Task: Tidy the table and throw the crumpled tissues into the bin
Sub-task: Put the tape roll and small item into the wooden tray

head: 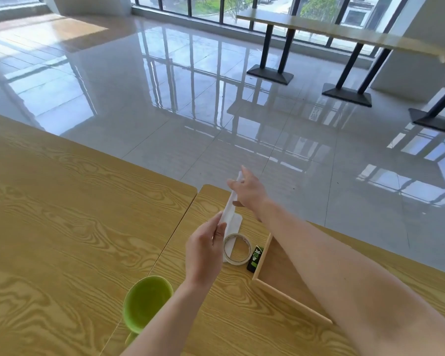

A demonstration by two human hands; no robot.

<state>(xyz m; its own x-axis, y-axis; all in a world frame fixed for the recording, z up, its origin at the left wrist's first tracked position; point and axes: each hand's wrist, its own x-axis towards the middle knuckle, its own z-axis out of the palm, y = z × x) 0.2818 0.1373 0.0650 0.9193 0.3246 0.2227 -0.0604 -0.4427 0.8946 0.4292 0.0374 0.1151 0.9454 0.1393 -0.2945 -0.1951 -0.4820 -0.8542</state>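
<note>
A white tissue (230, 214) is stretched in the air above the wooden table (62, 214). My left hand (203, 253) pinches its near end, and my right hand (249, 192) pinches its far end near the table's far edge. Part of the tissue hangs down and touches the tabletop behind a roll of tape (237, 249). A small green bin (145, 303) stands on the table near my left forearm, its inside showing nothing.
A small dark green packet (254, 258) lies beside the tape roll. An open wooden box (283, 276) sits under my right forearm. The table's far edge drops to a glossy tiled floor. Other tables with black legs (272, 47) stand far right.
</note>
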